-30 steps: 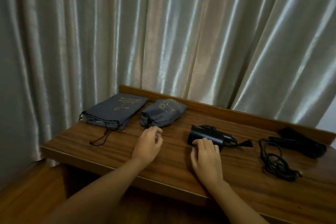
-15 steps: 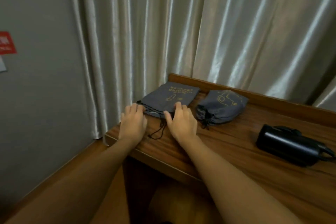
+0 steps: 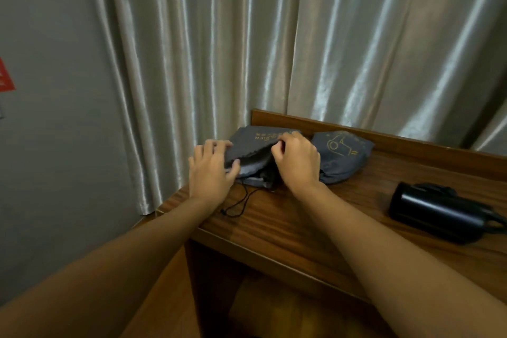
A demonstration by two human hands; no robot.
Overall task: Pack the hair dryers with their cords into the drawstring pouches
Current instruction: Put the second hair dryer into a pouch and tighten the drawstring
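A flat grey drawstring pouch (image 3: 252, 147) with gold print lies at the table's back left corner. My left hand (image 3: 212, 170) grips its left edge near the mouth, and my right hand (image 3: 297, 160) pinches the upper layer of the mouth, lifting it open. Its black drawstring (image 3: 238, 204) trails toward the table's front edge. A second grey pouch (image 3: 343, 155), bulging and drawn closed, lies just right of my right hand. A black hair dryer (image 3: 436, 212) lies on its side at the right, its cord running out of frame.
The wooden table (image 3: 301, 225) has a raised back rail (image 3: 384, 136) against silvery curtains (image 3: 274, 49). A grey wall with a red sign (image 3: 5, 77) stands at the left. The table's left edge and front edge are close to my arms.
Both hands have gone from resting at the flat pouch's mouth to gripping it; the right hand has lifted the top layer, opening the mouth. The view came closer.
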